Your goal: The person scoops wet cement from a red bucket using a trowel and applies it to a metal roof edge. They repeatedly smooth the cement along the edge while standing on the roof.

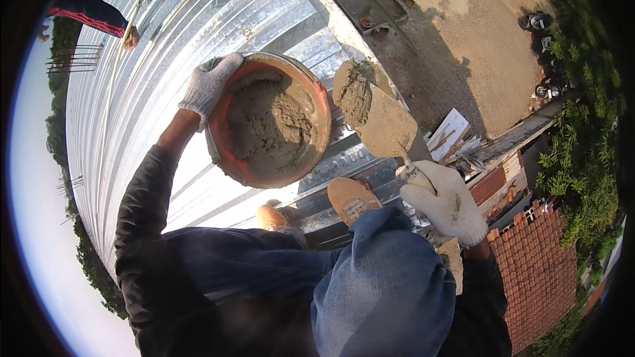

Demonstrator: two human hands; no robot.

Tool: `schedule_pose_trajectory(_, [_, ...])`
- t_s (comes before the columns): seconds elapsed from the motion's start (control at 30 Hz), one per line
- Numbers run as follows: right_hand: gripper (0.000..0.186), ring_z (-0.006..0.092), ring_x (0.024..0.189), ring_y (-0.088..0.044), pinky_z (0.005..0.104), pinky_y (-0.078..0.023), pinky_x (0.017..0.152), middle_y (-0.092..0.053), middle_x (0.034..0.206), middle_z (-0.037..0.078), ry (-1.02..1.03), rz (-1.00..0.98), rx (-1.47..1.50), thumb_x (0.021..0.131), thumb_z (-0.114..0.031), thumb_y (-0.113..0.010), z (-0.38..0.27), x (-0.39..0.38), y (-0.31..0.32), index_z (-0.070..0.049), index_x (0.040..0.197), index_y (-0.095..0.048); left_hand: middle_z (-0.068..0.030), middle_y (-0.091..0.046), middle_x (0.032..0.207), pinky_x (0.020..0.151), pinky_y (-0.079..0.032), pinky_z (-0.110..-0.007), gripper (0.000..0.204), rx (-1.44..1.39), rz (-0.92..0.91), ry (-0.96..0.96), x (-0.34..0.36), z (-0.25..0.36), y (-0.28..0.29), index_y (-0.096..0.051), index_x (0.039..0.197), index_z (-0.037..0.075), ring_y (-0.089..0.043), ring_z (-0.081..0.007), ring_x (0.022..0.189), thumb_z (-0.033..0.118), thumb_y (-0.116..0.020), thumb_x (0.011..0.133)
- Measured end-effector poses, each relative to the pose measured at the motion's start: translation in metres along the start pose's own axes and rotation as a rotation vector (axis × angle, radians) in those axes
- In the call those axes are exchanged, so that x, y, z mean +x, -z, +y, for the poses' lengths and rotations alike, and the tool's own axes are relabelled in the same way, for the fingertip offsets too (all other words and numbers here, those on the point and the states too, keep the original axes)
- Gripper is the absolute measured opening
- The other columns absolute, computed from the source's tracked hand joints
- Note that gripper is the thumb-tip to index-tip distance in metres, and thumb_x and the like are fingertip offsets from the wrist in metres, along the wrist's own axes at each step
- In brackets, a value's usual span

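Observation:
My gloved left hand (210, 84) grips the rim of a round orange bucket (323, 102) at its upper left. Wet grey mortar (268, 125) fills much of the bucket's inside and smears its wall. In my right hand (444, 199), also gloved, is the handle of a trowel (387, 125), the fingers wrapped round it. A lump of mortar (352, 92) sits on the far part of the blade, just right of the bucket and apart from it. Beneath the bucket lies ribbed metal decking (165, 92).
My shoes (354, 199) stand on the decking near its right edge, with a drop to the ground (489, 73) beyond. Another person's legs (89, 16) are at the far left. A tiled roof (536, 271), trees (582, 119) and parked motorcycles (546, 89) lie below right.

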State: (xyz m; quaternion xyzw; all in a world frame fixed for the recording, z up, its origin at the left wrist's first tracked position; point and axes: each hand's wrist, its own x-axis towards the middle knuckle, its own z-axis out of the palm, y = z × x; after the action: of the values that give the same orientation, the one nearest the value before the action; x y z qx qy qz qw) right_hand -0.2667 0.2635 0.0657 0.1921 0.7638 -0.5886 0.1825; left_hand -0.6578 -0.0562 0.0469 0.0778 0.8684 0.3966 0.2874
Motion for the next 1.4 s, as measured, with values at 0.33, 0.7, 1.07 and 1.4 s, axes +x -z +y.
schedule_pose_trajectory(0.33, [0.033, 0.0417, 0.085, -0.078, 0.0500, -0.062, 0.076, -0.073, 0.095, 0.021, 0.165, 0.653, -0.518, 0.102, -0.025, -0.077, 0.080, 0.048, -0.069, 0.000, 0.122, -0.067, -0.0084, -0.081, 0.118, 0.096, -0.061, -0.035, 0.045, -0.007, -0.006, 0.017, 0.001, 0.012, -0.012, -0.079, 0.133, 0.001, -0.075, -0.0169, 0.105, 0.041, -0.075, 0.112])
schedule_pose_trajectory(0.7, [0.037, 0.0432, 0.093, -0.077, 0.0507, -0.062, 0.076, -0.071, 0.108, 0.019, 0.084, 0.611, -0.596, 0.103, -0.025, -0.073, 0.081, 0.073, -0.075, -0.005, 0.133, -0.064, -0.0084, -0.082, 0.114, 0.093, -0.061, -0.035, 0.043, 0.013, 0.004, -0.015, -0.008, 0.014, -0.012, -0.081, 0.129, 0.000, -0.075, -0.0165, 0.102, 0.039, -0.077, 0.111])
schedule_pose_trajectory(1.07, [0.023, 0.0157, 0.069, -0.079, 0.0318, -0.060, 0.056, -0.069, 0.088, 0.000, -0.108, 0.443, -1.202, 0.097, -0.024, -0.076, 0.085, 0.089, -0.119, -0.010, 0.108, -0.061, -0.0083, -0.082, 0.113, 0.093, -0.062, -0.034, 0.043, -0.037, -0.012, -0.012, -0.009, 0.026, -0.023, -0.082, 0.128, -0.001, -0.076, -0.0174, 0.101, 0.038, -0.078, 0.110])
schedule_pose_trajectory(1.4, [0.024, 0.0285, 0.078, -0.081, 0.0399, -0.062, 0.060, -0.071, 0.093, 0.010, 0.044, 0.424, -0.881, 0.096, -0.022, -0.076, 0.066, 0.022, -0.058, -0.008, 0.111, -0.063, -0.0104, -0.082, 0.116, 0.094, -0.062, -0.034, 0.045, 0.028, 0.050, 0.004, -0.016, 0.025, -0.023, -0.080, 0.129, -0.004, -0.077, -0.0181, 0.102, 0.036, -0.079, 0.109])
